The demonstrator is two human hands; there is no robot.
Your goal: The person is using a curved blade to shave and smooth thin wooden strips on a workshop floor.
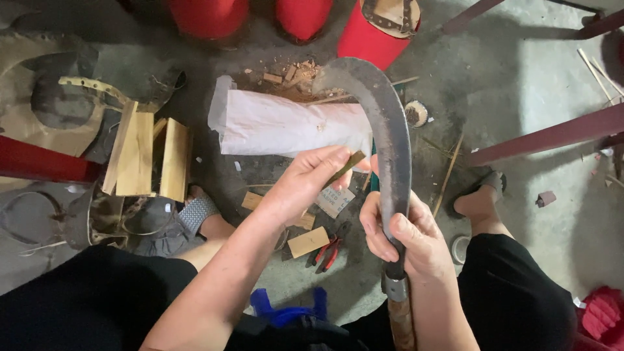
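Gripping a big curved blade (390,143), dark pitted steel with a hooked tip, the right hand (406,237) is wrapped tight just above the metal collar and rough wooden handle. Left hand (305,185) pinches a thin flat bamboo strip (348,166) right against the blade's edge, just above the right hand. Below on the grey concrete floor (520,78): red-handled pliers (328,250), small wood offcuts (307,242), a white plastic-wrapped bundle (286,123), and split pale wooden slats (146,156) off to the left.
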